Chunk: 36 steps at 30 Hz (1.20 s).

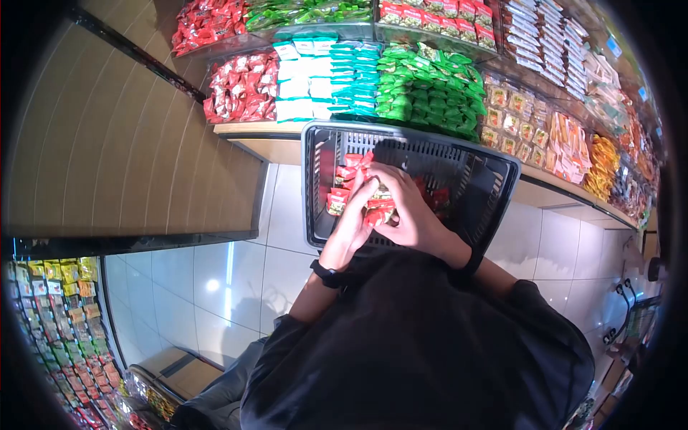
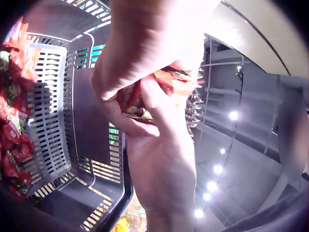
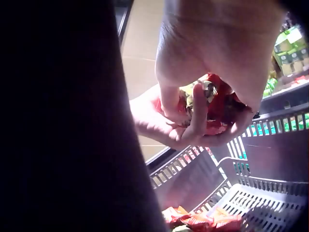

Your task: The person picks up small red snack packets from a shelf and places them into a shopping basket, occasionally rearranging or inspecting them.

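Observation:
Both hands are cupped together around a handful of small red snack packets (image 1: 380, 213), over the near part of a dark shopping basket (image 1: 309, 183). My left hand (image 1: 351, 216) grips them from the left side, its wrist wearing a black band. From the right, my right hand (image 1: 417, 221) curls its fingers round the same bunch. In the right wrist view the held packets (image 3: 215, 108) show red foil and pale green printing between the fingers. Below, more red packets (image 2: 14, 121) lie in a heap at one end of the basket.
Beyond the basket, shelves hold red bags (image 1: 244, 86), white and teal packs (image 1: 304, 86) and green packets (image 1: 433, 89). A brown panelled partition (image 1: 158, 143) stands to the left. Light floor tiles (image 1: 287, 283) surround the basket, and another snack rack (image 1: 61, 322) is at lower left.

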Each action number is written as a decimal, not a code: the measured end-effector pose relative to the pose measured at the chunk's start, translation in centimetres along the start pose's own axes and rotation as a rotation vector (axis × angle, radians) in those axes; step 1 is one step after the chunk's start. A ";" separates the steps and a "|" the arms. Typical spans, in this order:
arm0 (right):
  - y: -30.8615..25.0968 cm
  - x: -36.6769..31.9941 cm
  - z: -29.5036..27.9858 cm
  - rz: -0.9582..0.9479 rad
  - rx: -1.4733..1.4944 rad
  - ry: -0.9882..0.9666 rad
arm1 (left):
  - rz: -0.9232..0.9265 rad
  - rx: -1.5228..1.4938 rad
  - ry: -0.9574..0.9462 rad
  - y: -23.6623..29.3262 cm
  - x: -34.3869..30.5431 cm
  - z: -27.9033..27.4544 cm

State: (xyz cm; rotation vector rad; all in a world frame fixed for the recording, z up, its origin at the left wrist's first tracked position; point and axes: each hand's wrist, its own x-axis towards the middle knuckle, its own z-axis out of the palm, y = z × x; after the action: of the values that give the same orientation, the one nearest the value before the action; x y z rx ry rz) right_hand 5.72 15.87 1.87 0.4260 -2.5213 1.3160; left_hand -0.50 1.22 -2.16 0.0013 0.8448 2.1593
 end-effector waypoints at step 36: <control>3.7 -0.8 -2.6 0.658 0.619 0.113 | -0.125 0.297 -0.017 0.7 0.3 -1.2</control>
State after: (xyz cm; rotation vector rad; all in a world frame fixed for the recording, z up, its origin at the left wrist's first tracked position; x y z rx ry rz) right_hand 5.31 20.14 0.28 -0.4114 -2.1800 2.2849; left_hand -1.46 0.45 -2.75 0.1140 1.1188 1.8991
